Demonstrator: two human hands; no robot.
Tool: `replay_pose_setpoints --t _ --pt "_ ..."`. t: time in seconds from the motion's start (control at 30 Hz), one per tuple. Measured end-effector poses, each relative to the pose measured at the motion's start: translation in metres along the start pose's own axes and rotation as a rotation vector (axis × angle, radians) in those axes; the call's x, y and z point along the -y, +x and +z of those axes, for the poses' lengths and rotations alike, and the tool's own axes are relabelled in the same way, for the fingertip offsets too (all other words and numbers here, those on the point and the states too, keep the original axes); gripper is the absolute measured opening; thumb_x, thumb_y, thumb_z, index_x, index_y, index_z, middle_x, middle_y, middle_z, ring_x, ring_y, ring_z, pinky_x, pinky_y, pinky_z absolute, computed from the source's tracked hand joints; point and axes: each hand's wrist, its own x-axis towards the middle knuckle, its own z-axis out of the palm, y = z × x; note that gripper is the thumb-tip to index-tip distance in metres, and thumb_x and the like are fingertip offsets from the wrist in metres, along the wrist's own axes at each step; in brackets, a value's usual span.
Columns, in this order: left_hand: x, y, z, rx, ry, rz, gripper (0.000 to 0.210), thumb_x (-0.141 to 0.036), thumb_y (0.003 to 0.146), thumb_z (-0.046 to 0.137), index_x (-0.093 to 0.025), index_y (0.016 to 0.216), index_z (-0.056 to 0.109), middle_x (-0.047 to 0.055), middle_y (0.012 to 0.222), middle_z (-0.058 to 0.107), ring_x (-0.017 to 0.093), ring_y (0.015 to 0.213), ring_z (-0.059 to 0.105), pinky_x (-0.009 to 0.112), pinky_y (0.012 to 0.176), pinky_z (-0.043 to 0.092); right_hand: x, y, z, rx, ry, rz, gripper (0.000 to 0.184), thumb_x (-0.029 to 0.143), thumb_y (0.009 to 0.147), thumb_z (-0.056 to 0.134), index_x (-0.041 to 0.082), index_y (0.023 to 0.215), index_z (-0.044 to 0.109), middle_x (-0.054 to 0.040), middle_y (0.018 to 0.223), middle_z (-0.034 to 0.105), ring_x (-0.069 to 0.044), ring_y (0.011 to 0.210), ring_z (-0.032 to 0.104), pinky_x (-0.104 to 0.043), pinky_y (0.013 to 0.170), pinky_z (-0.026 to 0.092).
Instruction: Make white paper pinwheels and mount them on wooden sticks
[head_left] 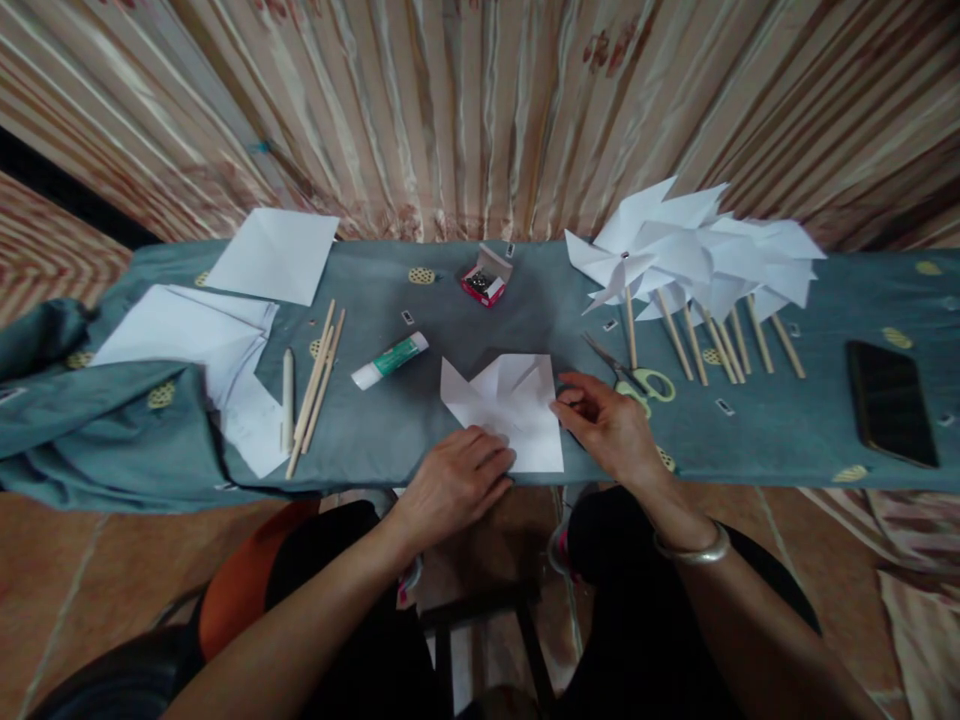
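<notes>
The small red box (484, 287) stands open on the green cloth (367, 290), small dark bits inside it. Nearer the person than the box lies a piece of white paper (529, 425), its far edge notched and partly folded. The left hand (459, 475) has its fingers loosely curled on the paper's near left part, touching it; whether they grip it or only press it down, I cannot tell. The right hand (604, 420), with a bracelet (697, 555) on its wrist, brings bent thumb and forefinger to the paper's right edge; whether the edge is pinched between them cannot be made out. Left of the box and a little nearer is a glue stick (390, 361); farther left come wooden sticks (310, 400), then a spread pile of paper sheets (187, 335). Right of the box, overlapping white pinwheels (675, 250) lie with their sticks pointing toward the person. Scissors (622, 372) lie nearer than the box and to its right, close to the right hand, while a phone (892, 402) rests far to the box's right.
</notes>
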Motion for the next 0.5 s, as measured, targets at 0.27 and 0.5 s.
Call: replay_pose_setpoints --t 0.27,0.5 --pt "0.001 0.001 -0.002 -0.057 0.026 -0.002 0.013 -0.018 0.091 0.054 -0.013 0.097 0.064 0.007 0.089 0.069 0.017 0.079 0.064 0.031 0.07 0.057 0.001 -0.007 -0.006 0.045 0.017 -0.25 0.025 0.021 0.087 0.05 0.023 0.102 0.07 -0.0061 0.107 0.072 -0.022 0.103 0.066 -0.04 0.094 0.05" --pt "0.002 -0.004 -0.002 -0.14 -0.007 -0.054 0.012 -0.016 0.091 0.054 -0.012 0.091 0.065 0.009 0.088 0.07 0.017 0.078 0.068 0.028 0.068 0.058 -0.001 -0.013 -0.002 0.283 0.172 -0.276 0.034 0.01 0.08 0.051 0.028 0.1 0.072 -0.0043 0.117 0.069 -0.021 0.111 0.062 -0.043 0.099 0.048"
